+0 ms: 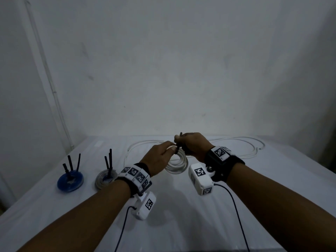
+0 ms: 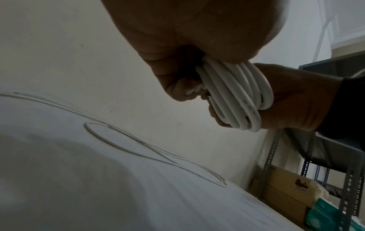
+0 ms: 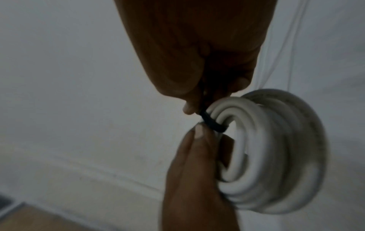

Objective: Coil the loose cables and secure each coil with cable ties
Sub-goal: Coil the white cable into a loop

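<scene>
Right wrist only: black tie (image 3: 212, 123) round coil (image 3: 276, 153)

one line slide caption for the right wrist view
Right hand pulls a black cable tie around a white cable coil steadied by the left hand.

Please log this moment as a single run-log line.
left hand: holds white coil | right hand: pulls black tie around it | blue coil, grey coil: tied | loose cable: on table
</scene>
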